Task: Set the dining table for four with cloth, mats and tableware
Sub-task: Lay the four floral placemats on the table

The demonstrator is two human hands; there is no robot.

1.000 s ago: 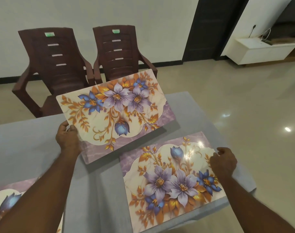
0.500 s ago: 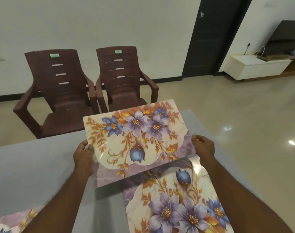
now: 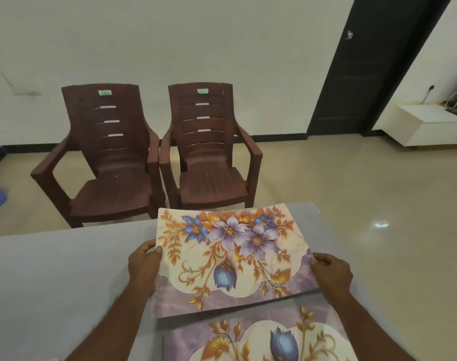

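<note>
The head view shows the grey-clothed table (image 3: 52, 277) spreading beneath both hands. Beyond the hands, past the table's far edge, two brown plastic chairs (image 3: 154, 155) stand side by side. Between the hands lies a floral placemat (image 3: 230, 259), its far edge near the table's far edge. The left hand (image 3: 144, 267) grips the mat's left edge, thumb on top. The right hand (image 3: 331, 272) pinches the right edge with curled fingers. Just nearer than the hands, a second floral placemat (image 3: 258, 340) lies flat.
</note>
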